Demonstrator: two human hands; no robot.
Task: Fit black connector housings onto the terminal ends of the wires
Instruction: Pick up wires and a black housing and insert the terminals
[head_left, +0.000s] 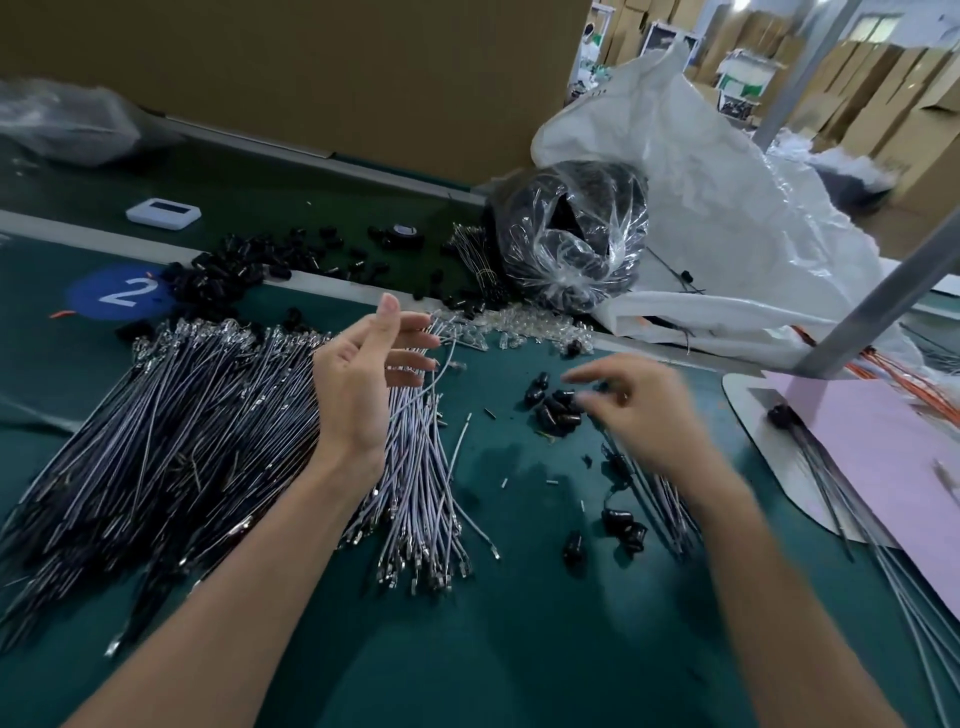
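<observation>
Head view: left hand (358, 384), grip unclear, beside 1 wire (434, 375); blurred right hand (639, 405), likewise, should pinch 1 housing (558, 410) beside its grip squarely.

The bench (519, 649) has a smooth, matt green covering. The wires (218, 441) wear smooth grey-lilac plastic insulation, with bright bare metal terminals (415, 566) at their ends. Right of the wires, the black connector housings (556, 410) are glossy plastic. Beyond the wires a crinkled clear plastic bag (571, 244) shines; far right of them lies matt pink paper (883, 452).
</observation>
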